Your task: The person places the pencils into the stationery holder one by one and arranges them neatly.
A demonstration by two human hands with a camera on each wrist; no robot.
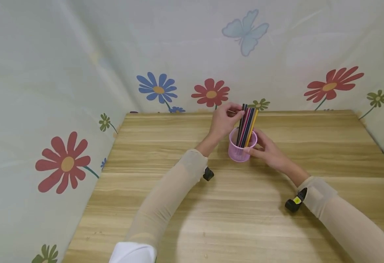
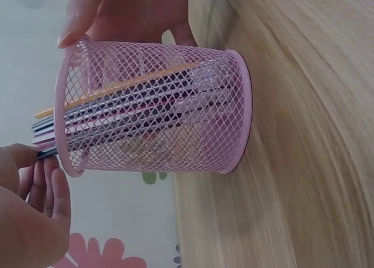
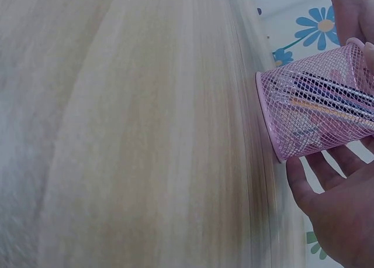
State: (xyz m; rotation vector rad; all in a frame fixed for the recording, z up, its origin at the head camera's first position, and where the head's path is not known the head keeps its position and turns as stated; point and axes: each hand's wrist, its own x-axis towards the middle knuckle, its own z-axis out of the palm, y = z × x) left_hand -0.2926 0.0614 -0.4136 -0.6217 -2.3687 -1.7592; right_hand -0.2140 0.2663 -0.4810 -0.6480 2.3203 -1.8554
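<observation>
A pink mesh pencil cup [image 1: 239,154] stands upright on the wooden table, with several pencils [image 1: 247,126] leaning right inside it. Dark, pink-red and yellow-orange shafts show above the rim. My left hand [image 1: 223,121] is at the top of the bundle, pinching a dark pencil [image 2: 47,153] between thumb and fingers. That pencil's lower part is inside the cup, seen through the mesh in the left wrist view. From the right side my right hand [image 1: 271,152] holds the cup, thumb at the near rim. In the right wrist view its fingers [image 3: 299,183] spread along the cup's wall.
The wood-grain table [image 1: 165,146] runs to a pale curtain [image 1: 179,44] printed with flowers and a butterfly, close behind the cup. Another stretch of curtain borders the left side. Small black devices [image 1: 294,204] are strapped at both wrists.
</observation>
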